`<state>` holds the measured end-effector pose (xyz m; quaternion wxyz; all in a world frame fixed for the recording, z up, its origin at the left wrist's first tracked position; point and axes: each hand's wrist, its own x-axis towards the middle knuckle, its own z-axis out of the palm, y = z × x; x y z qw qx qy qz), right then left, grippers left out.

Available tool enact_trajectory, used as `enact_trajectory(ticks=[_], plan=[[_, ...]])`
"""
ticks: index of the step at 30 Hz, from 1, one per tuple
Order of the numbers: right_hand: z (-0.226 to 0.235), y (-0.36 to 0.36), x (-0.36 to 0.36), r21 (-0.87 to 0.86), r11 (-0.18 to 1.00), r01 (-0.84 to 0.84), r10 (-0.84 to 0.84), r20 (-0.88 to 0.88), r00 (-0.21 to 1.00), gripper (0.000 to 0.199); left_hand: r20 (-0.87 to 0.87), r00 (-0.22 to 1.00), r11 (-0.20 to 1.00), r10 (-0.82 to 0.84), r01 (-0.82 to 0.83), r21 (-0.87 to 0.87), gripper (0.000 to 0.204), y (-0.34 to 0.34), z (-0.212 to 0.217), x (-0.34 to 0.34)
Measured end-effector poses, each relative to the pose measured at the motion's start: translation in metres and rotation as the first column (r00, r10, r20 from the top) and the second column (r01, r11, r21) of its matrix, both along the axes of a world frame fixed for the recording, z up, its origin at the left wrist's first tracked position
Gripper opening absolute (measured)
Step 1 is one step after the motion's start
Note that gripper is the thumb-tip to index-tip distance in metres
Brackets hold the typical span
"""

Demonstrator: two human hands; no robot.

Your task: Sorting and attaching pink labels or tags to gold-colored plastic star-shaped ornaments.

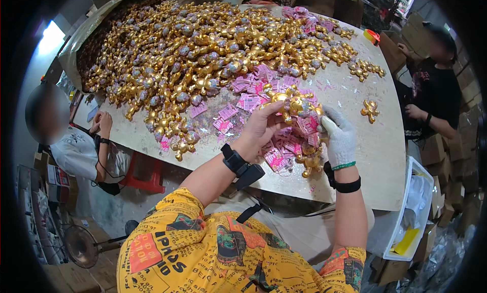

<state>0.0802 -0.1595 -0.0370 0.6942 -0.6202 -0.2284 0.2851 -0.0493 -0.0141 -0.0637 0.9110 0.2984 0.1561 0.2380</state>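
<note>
Pale tabletop [375, 146] fills the space ahead of you, heaped on its far side with gold toy figures [203, 44]. Your bare left hand [261, 128] grips a gold figure [291, 103] from its left, fingers curled around it. Your gloved right hand [339, 138] pinches the same figure from its right. Pink tags [284, 151] lie scattered just below both hands.
</note>
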Motion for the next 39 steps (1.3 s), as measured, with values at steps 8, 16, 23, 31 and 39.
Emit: enact_trajectory(ticks=[8, 16, 23, 31, 39], plan=[[0.004, 0.001, -0.012, -0.167, 0.98, -0.112, 0.159, 0.304, 0.939, 0.023, -0.052, 0.997, 0.999, 0.049, -0.049, 0.012, 0.025, -0.007, 0.002, 0.002], [0.005, 0.002, -0.014, -0.055, 0.993, -0.102, 0.104, 0.017, 0.994, 0.022, -0.019, 0.998, 0.998, 0.053, -0.053, -0.016, 0.019, -0.016, 0.004, 0.009], [0.01, 0.001, -0.015, -0.044, 0.984, -0.171, 0.171, -0.02, 0.985, 0.027, -0.017, 0.999, 0.998, 0.045, -0.046, -0.042, 0.021, -0.018, 0.004, 0.01], [0.006, 0.002, -0.012, -0.109, 0.98, -0.165, 0.174, 0.071, 0.982, 0.026, -0.031, 0.998, 0.995, 0.057, -0.059, -0.077, 0.017, -0.022, -0.002, 0.013], [-0.025, 0.009, -0.009, -0.079, 0.997, 0.02, 0.021, 0.485, 0.874, 0.021, -0.101, 0.983, 0.966, 0.156, -0.173, -0.191, 0.015, -0.036, 0.003, 0.024]])
